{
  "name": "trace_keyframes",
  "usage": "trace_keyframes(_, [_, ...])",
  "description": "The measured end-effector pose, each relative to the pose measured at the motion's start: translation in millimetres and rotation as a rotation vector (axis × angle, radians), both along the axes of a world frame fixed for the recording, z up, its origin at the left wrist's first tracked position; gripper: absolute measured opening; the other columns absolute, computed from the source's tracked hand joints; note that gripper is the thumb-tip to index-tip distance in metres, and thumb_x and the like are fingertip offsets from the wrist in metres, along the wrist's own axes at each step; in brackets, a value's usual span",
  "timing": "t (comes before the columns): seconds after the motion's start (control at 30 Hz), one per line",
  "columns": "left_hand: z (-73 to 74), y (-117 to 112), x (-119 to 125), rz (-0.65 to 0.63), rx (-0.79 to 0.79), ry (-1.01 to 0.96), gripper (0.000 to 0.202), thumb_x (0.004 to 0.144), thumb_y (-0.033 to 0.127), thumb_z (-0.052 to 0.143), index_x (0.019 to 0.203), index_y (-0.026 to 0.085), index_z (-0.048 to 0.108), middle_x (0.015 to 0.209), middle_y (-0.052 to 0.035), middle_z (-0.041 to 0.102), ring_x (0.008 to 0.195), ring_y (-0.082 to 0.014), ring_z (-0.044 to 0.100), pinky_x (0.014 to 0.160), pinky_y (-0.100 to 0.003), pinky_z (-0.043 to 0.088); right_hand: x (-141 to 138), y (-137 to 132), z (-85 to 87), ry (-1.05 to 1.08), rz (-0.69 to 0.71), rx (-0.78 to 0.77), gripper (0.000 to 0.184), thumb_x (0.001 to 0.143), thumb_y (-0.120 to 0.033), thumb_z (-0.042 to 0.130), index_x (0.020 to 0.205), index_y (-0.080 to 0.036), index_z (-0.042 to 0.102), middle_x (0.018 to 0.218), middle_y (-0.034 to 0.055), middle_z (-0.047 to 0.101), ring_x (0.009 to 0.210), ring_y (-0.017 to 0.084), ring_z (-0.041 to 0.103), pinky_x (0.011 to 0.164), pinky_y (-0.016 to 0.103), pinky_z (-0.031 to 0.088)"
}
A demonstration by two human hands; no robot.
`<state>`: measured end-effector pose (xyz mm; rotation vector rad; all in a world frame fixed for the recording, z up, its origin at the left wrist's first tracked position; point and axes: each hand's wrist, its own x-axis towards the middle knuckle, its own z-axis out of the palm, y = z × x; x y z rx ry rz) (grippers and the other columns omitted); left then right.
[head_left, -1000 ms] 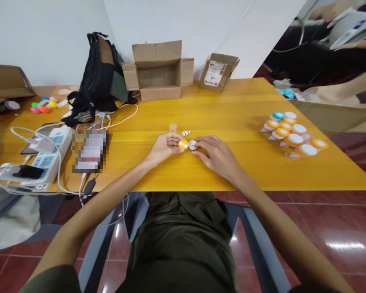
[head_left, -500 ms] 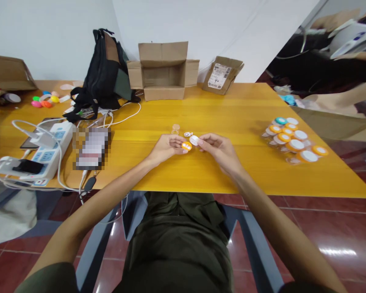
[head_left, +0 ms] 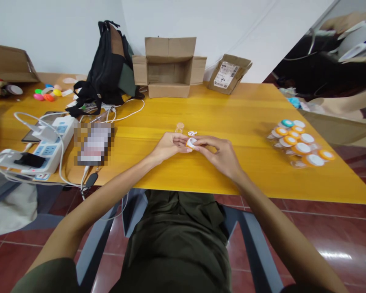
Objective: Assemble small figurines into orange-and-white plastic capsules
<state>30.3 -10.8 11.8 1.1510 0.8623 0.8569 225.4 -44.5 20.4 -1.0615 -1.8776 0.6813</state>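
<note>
My left hand [head_left: 167, 144] is closed on a small orange lid [head_left: 188, 145], holding it by the edge over the table. My right hand [head_left: 219, 152] pinches a white disc [head_left: 192, 141], which now lies against the orange lid and covers most of it. Whether the disc sits inside the lid or just rests on it, I cannot tell. Just beyond my fingers a small transparent jar [head_left: 179, 128] stands without a lid. Beside it lies a small white piece with dark spots [head_left: 192, 133].
Several lidded jars [head_left: 301, 148] stand in a group at the right. An open cardboard box [head_left: 169, 90], a smaller carton [head_left: 228, 73] and a black backpack [head_left: 110, 61] are at the back. On the left are a power strip [head_left: 56, 142] with cables and a phone [head_left: 96, 142].
My right hand has brought the white disc left onto the orange lid, which was apart from it before. The whole view has shifted slightly.
</note>
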Motion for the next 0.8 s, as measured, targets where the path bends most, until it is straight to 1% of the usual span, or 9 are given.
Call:
trace_keyframes(0.17, [-1.3,0.7,-0.6,-0.015,0.013,0.007,0.032,0.056,0.008,0.088,0.085,0.014,0.077,0.080,-0.0015,0.077,0.076,-0.0128,0.070,0.089,-0.033,0.057,5.4,2.8,4.8,-0.188,0.080,0.122,0.017,0.095,-0.026,0.063,0.093,-0.031,0.078,0.114,0.0016,0.080,0.111,0.027,0.073,0.100,0.051,0.058])
trace_keyframes(0.3, [-1.5,1.0,-0.1,-0.025,0.019,0.003,0.032,0.056,0.006,0.088,0.085,0.014,0.076,0.081,-0.0023,0.077,0.079,-0.0140,0.071,0.090,-0.034,0.057,8.5,3.7,6.7,-0.282,0.113,0.161,0.020,0.097,-0.026,0.059,0.099,-0.033,0.078,0.116,0.0018,0.079,0.114,0.028,0.072,0.100,0.053,0.057])
trace_keyframes(0.43, [-2.0,1.1,0.7,-0.031,0.007,-0.001,0.033,0.055,0.004,0.087,0.085,0.013,0.076,0.082,-0.0026,0.077,0.080,-0.0139,0.071,0.090,-0.035,0.058,10.0,3.5,5.9,-0.322,0.109,0.187,0.019,0.096,-0.028,0.060,0.103,-0.031,0.078,0.119,0.0042,0.078,0.115,0.029,0.071,0.099,0.052,0.058])
trace_keyframes(0.53, [-2.8,1.4,0.7,-0.038,0.003,-0.008,0.035,0.054,0.004,0.088,0.086,0.013,0.076,0.082,-0.0026,0.077,0.080,-0.0141,0.071,0.090,-0.035,0.058,10.1,3.6,5.3,-0.330,0.111,0.202,0.021,0.097,-0.026,0.057,0.101,-0.030,0.078,0.121,0.0050,0.077,0.114,0.028,0.072,0.098,0.049,0.059])
trace_keyframes(0.63, [-3.9,1.7,0.5,-0.049,0.015,-0.010,0.037,0.054,0.005,0.088,0.087,0.013,0.076,0.081,-0.0024,0.076,0.079,-0.0139,0.071,0.089,-0.036,0.058,9.5,3.8,6.1,-0.333,0.132,0.219,0.022,0.098,-0.025,0.056,0.100,-0.028,0.077,0.118,0.0067,0.077,0.112,0.027,0.072,0.097,0.048,0.059])
trace_keyframes(0.8, [-4.6,1.6,0.9,-0.057,0.023,0.004,0.035,0.053,0.003,0.086,0.086,0.012,0.075,0.078,-0.0014,0.076,0.076,-0.0140,0.071,0.088,-0.036,0.059,8.2,3.0,8.5,-0.365,0.146,0.199,0.023,0.099,-0.024,0.054,0.108,-0.029,0.075,0.116,0.0057,0.078,0.110,0.026,0.073,0.097,0.046,0.059])
